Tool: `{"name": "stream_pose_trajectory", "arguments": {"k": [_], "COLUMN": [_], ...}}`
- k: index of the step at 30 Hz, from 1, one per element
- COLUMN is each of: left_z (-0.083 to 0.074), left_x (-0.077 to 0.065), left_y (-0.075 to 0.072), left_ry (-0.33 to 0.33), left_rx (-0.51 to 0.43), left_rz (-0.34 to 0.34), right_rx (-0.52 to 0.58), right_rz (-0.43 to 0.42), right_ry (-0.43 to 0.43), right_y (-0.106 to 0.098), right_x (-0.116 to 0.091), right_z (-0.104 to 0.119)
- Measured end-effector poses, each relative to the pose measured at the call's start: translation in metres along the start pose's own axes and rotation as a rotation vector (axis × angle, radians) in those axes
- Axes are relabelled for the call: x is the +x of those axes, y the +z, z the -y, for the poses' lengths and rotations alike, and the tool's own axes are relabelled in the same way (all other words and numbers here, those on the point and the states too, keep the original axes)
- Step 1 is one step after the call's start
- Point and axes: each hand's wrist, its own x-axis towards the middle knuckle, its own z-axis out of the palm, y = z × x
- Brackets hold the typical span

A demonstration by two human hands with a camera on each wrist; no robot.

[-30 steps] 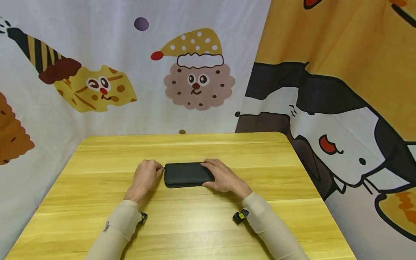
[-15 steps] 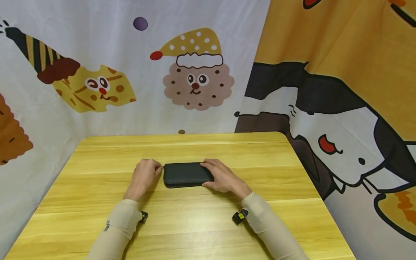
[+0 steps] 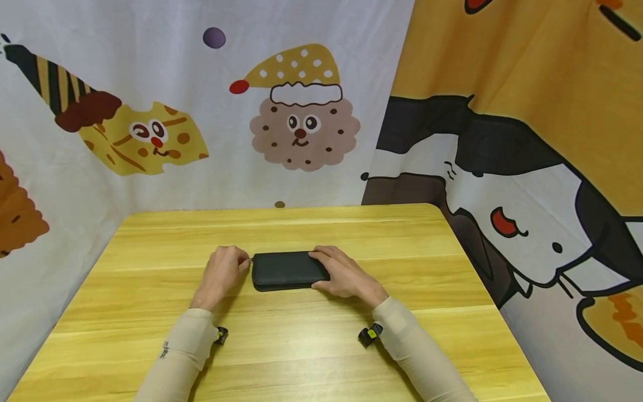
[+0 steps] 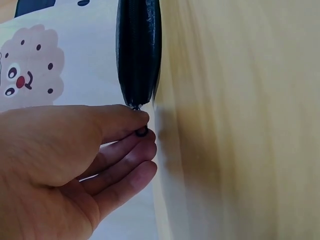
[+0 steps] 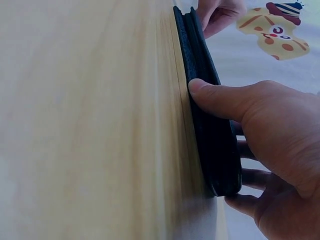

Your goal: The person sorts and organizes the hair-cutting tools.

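A black zip-around wallet (image 3: 286, 270) lies flat on the wooden table, its long side running left to right. At its left end my left hand (image 3: 222, 276) pinches the small zipper pull (image 4: 142, 132) between thumb and fingers. The left wrist view shows the wallet's narrow end just beyond the fingertips. My right hand (image 3: 345, 273) grips the opposite end, thumb along the near edge and fingers over the top and far side. In the right wrist view the thumb (image 5: 215, 97) presses on the wallet's side edge. How far the zipper is closed is hard to tell.
The light wooden table (image 3: 281, 346) extends on all sides of the wallet. Behind it hangs a white curtain (image 3: 176, 67) with cartoon prints, and an orange one (image 3: 527, 61) is at the right. Small black devices sit at both wrists.
Both hands keep their hold on the wallet and its zipper pull. The head view shifts very slightly; otherwise the scene looks the same.
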Motion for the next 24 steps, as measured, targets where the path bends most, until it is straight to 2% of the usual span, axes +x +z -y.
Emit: {"name": "stream_pose_trajectory", "arguments": {"k": [20, 24], "left_z": [0.0036, 0.0062], "left_x": [-0.0052, -0.0075], "left_y": [-0.0069, -0.0096], "left_ry": [0.045, 0.046], "left_rx": [0.007, -0.003], "left_rz": [0.046, 0.032], "right_rx": [-0.061, -0.079], "right_rz": [-0.009, -0.017], "right_ry": [-0.028, -0.036], "right_y": [0.0015, 0.0012], "right_x": [0.0015, 0.0012], "right_z": [0.0005, -0.0007]}}
